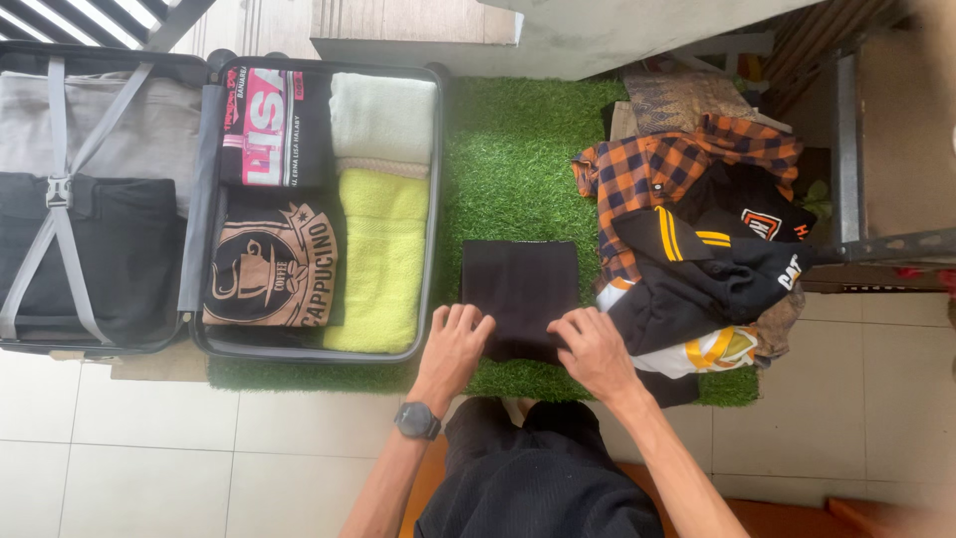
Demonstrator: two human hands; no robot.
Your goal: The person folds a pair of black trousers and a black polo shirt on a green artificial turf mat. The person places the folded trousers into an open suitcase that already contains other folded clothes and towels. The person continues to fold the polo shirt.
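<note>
1. Closest in, the person's lap in black shorts, knees drawn up over the pale floor tiles.
2. The left hand, a dark watch on its wrist, lies flat with fingers spread on the near left edge of a folded black garment.
3. The right hand rests palm down and open on the near right corner of that garment; neither hand grips it.
4. The folded black garment sits on a green turf mat, between an open suitcase and a heap of clothes.
5. The suitcase, to the left, holds a yellow towel, a pale folded towel and two printed black shirts; its other half is strapped shut over grey and black items.
6. To the right, the clothes pile touches the garment's edge, an orange checked shirt on top.
</note>
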